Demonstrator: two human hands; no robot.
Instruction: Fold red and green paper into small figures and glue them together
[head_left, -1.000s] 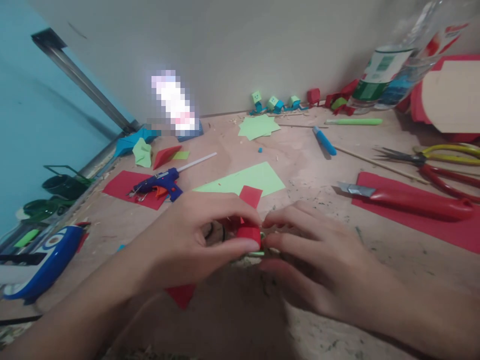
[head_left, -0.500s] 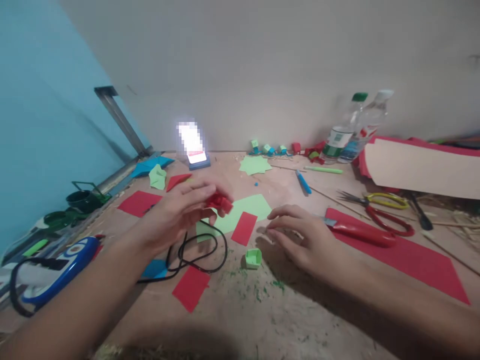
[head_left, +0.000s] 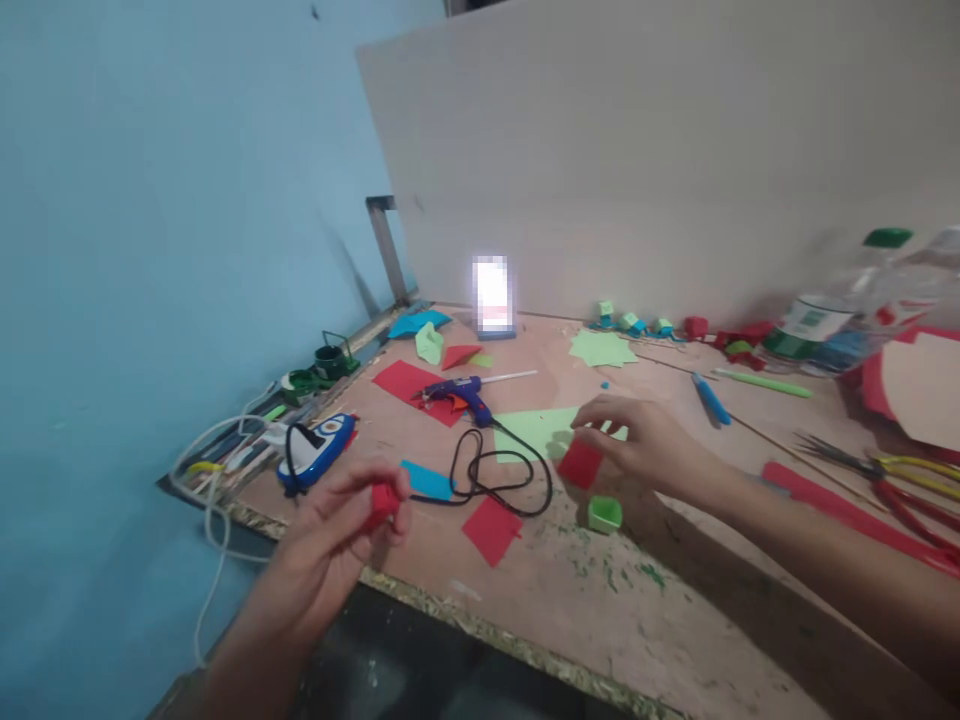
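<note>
Head view: left grip (head_left: 334, 545) pinches red paper (head_left: 385, 502) near table edge (head_left: 465, 620); right grip (head_left: 637, 440) unclear.

Place: craft workspace | glue gun (head_left: 466, 391) | cut paper (head_left: 580, 464) | scissors (head_left: 872, 467), apparently

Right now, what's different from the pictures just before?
The left hand still holds the small red folded piece, but moved back toward the near edge of the table. The right hand moved left to the flat red paper, its fingers at the upper edge; I can't tell whether they grip it. The green paper cup and glue gun stayed put.
</note>
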